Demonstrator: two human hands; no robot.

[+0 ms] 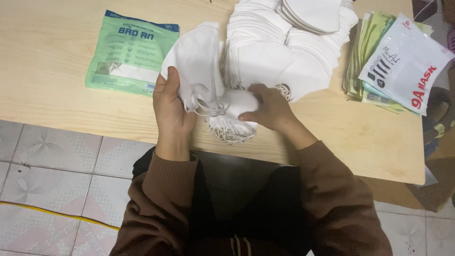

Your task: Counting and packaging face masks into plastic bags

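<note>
My left hand (169,105) grips a small stack of folded white face masks (196,61), held upright near the front edge of the wooden table (57,57). Their ear loops hang down by my fingers. My right hand (268,106) presses on another bunch of white masks (235,114) lying flat on the table, its loops spilling toward the edge. Behind both hands sits a large pile of the same white masks (284,47).
A green and white packet (128,52) lies flat to the left of my hands. At the right is a stack of green packets (367,57) with a white pouch (405,61) on top. Tiled floor (47,180) lies below the table edge.
</note>
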